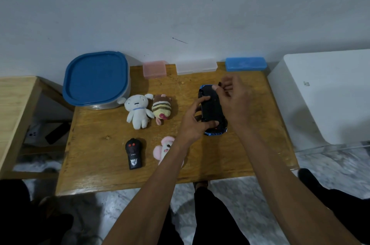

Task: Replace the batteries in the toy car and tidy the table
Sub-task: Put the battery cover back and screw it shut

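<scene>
Toy car [212, 108] is being held belly-up over table [120, 164], long axis running away from the body. It is being gripped at near end & side by left hand [197, 122]; far end is being pinched by right hand [232, 96], nearer the underside.

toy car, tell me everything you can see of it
The toy car lies upside down on the wooden table, its black plastic underside up, with blue body edges showing at both ends. The left hand grips its left side and near end. The right hand holds its far end and pinches a small dark piece there, too blurred to identify.
</scene>
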`<state>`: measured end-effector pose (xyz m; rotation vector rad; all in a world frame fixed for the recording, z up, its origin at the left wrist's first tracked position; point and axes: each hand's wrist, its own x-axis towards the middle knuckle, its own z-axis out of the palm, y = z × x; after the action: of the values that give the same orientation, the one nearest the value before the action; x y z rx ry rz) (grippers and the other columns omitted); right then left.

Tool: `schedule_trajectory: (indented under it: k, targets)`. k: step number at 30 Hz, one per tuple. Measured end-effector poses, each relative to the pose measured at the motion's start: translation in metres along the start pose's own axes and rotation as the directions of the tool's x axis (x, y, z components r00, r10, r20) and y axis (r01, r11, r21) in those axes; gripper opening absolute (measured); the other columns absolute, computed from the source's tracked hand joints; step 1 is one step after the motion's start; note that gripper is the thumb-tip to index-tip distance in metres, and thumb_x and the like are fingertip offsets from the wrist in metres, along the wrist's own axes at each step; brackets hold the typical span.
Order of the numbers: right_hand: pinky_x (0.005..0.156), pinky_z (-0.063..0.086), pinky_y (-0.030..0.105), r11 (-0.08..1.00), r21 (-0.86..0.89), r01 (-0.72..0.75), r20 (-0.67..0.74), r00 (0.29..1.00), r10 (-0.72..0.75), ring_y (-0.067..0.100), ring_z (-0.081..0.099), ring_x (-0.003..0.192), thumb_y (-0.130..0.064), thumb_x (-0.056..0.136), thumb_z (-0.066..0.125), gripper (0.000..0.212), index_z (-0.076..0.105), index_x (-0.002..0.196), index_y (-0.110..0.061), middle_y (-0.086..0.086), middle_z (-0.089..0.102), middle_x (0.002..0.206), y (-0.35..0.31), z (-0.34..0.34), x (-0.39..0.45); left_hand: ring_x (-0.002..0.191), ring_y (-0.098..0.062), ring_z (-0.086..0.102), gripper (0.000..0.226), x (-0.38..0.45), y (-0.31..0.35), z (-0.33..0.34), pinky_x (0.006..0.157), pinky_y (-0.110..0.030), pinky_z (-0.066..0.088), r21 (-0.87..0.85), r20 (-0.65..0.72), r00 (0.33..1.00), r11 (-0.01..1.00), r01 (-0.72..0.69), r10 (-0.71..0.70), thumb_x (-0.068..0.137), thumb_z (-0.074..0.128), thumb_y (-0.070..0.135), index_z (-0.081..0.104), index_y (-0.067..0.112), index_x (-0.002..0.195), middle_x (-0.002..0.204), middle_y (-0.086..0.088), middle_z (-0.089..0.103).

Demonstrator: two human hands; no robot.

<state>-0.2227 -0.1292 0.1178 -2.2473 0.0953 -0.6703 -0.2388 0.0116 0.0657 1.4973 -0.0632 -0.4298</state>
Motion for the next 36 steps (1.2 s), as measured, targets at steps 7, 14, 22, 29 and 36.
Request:
schedule_trajectory:
  k: [7,14,22,29,36]
  targets:
    - [0.076,0.053,0.012,0.999,0.046,-0.029,-0.036,0.999,0.031,-0.002,0.064,0.086,-0.017,0.094,0.069,0.014,0.066,0.105,-0.009,-0.011,0.065,0.097,0.006,-0.004,-0.002,0.115,-0.022,0.064,0.076,-0.001,0.003,0.001,0.086,-0.031,0.06,-0.017,0.007,1.0,1.0,-0.003,0.003,0.074,0.084,-0.003,0.054,0.028,0.137,0.133,-0.008,0.059]
    - [0.071,0.053,0.013,0.987,0.105,-0.121,-0.07,0.989,0.128,-0.004,0.061,0.079,-0.02,0.09,0.075,0.021,0.063,0.104,-0.011,-0.017,0.06,0.089,0.007,-0.003,-0.002,0.114,-0.028,0.065,0.076,-0.002,0.006,0.001,0.091,-0.045,0.06,-0.037,0.005,1.0,0.999,0.011,-0.011,0.074,0.084,-0.002,0.054,0.032,0.135,0.132,-0.006,0.059]
    - [0.074,0.06,0.024,0.997,0.074,-0.016,-0.062,0.998,0.021,-0.005,0.065,0.081,-0.01,0.092,0.071,0.007,0.066,0.096,-0.006,-0.011,0.066,0.092,0.008,-0.006,-0.003,0.117,-0.028,0.064,0.076,-0.001,0.008,0.004,0.092,-0.043,0.06,-0.042,-0.011,1.0,0.999,0.004,-0.004,0.073,0.085,-0.003,0.055,0.029,0.135,0.13,-0.007,0.06]
    - [0.069,0.053,0.015,0.997,0.055,-0.058,-0.081,0.995,0.063,0.005,0.061,0.077,-0.026,0.09,0.076,0.026,0.062,0.105,-0.01,-0.011,0.06,0.091,0.006,-0.006,-0.001,0.112,-0.015,0.064,0.077,-0.002,0.011,0.005,0.085,-0.029,0.06,-0.04,0.012,1.0,0.999,0.001,0.0,0.074,0.083,-0.005,0.052,0.023,0.138,0.13,-0.008,0.06]
    - [0.076,0.061,0.026,0.998,0.043,0.055,-0.065,0.996,-0.053,0.011,0.069,0.086,-0.013,0.093,0.07,0.014,0.064,0.104,-0.005,0.005,0.071,0.098,0.011,-0.01,0.0,0.114,-0.026,0.065,0.077,0.0,0.011,0.006,0.085,-0.032,0.061,-0.053,0.003,1.0,0.999,0.003,-0.002,0.073,0.084,-0.005,0.054,0.027,0.136,0.13,-0.01,0.06]
